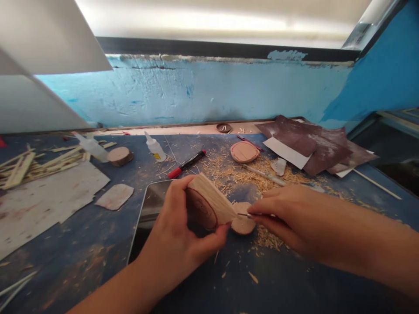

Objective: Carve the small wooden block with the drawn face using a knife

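Note:
My left hand (pixel 186 231) is closed around a pale wooden block (pixel 212 198), held tilted, with a red oval line drawn on its side face. My right hand (pixel 281 213) pinches a thin metal-tipped carving tool (pixel 245 214), its tip at the block's lower right end. Fingers hide most of the tool's handle. Beneath the tip lies a round wooden slice (pixel 242 224) on the table. Under my left hand is a dark, glossy flat panel (pixel 152 205) with a light edge.
Wood shavings (pixel 268 237) litter the blue table. Farther back are a red-capped marker (pixel 186 164), a glue bottle (pixel 155 148), a red-marked wooden disc (pixel 245 151) and a long thin tool (pixel 265 173). Sandpaper sheets (pixel 294 135) pile up right; wood sticks (pixel 22 168) and a stained sheet (pixel 42 200) lie left.

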Available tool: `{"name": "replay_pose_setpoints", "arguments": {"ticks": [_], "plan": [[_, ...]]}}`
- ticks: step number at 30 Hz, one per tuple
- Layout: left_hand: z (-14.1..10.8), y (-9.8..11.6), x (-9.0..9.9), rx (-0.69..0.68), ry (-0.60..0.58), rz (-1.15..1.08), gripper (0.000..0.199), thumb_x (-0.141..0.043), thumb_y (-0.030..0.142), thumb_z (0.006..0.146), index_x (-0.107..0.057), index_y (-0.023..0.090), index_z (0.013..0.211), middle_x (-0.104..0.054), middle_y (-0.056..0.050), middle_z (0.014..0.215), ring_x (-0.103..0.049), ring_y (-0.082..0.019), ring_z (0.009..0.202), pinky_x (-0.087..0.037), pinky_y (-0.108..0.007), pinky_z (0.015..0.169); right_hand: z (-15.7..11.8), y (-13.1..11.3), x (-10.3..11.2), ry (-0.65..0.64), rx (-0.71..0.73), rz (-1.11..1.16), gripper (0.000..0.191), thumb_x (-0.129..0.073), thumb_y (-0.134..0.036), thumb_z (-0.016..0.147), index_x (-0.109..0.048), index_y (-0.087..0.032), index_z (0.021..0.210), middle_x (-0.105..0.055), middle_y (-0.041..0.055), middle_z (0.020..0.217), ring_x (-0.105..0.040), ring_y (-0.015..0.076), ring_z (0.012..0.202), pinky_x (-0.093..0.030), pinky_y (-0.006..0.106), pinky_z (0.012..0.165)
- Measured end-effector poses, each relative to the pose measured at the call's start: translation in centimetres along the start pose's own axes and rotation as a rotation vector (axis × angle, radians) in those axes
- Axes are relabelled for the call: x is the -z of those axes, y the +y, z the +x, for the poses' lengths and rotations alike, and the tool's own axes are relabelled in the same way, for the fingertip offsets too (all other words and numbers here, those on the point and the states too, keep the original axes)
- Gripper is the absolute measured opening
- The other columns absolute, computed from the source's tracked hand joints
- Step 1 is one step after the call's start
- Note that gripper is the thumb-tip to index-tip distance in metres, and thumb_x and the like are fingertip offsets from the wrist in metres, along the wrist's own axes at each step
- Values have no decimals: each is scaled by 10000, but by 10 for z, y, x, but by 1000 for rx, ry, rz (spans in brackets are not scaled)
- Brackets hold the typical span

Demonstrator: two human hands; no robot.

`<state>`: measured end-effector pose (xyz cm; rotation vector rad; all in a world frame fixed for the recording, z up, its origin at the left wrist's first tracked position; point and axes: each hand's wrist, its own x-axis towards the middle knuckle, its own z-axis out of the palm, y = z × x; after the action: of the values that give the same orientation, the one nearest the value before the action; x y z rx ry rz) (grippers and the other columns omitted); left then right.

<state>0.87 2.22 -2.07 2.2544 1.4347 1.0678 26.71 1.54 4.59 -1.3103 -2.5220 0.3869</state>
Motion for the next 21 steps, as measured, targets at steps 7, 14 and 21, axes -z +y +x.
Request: {"name": "replay_pose_setpoints", "arguments": {"ticks": [7,14,21], "plan": [[-5,0,1,57,-41,-60,774,-797,334,749,-336,249,1364,-541,-25,1042,-607,-193,819,-563,-360,737,-3,-14,13,66,-31,70,409,-502,-308,1055,-624,-332,1445,-723,7,1408,-715,257,1246,-606,441,1040],[-7,0,-1,74,-55,-68,777,-802,362,755,-332,257,1364,-531,-31,1052,-601,-206,833,-564,-388,753,-4,-25,12,43,20,137,404,-509,-270,1038,-671,-340,1402,-796,-30,1263,-783,205,1075,-652,319,915],[-8,-4,-6,13,-24,-47,791,-777,347,776,-312,257,1410,-501,-49,1106,-589,-221,914,-576,-404,821,8,-45,6,-70,-100,294,331,-462,-221,1050,-747,-300,1198,-828,-15,1084,-796,192,947,-641,263,753]]}}
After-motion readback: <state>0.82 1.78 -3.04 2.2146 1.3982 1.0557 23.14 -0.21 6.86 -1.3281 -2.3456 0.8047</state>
